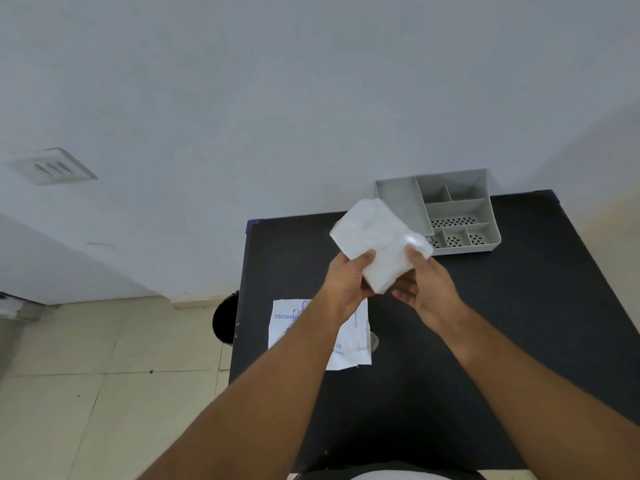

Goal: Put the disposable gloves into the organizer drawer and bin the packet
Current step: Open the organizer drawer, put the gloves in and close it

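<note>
A folded white stack of disposable gloves (374,233) is held above the black table (519,306). My left hand (346,280) grips its lower left edge, thumb on top. My right hand (427,284) pinches its lower right edge. The empty white packet (349,348) with blue "DISPOSABLE" print lies flat on the table under my left forearm, partly hidden by it. The grey organizer drawer (398,199) with several compartments stands at the table's far edge against the wall, just behind the gloves.
A round black bin (225,317) sits on the tiled floor at the table's left side. A vent plate (55,166) is on the wall at left. A grey object shows at the far left edge.
</note>
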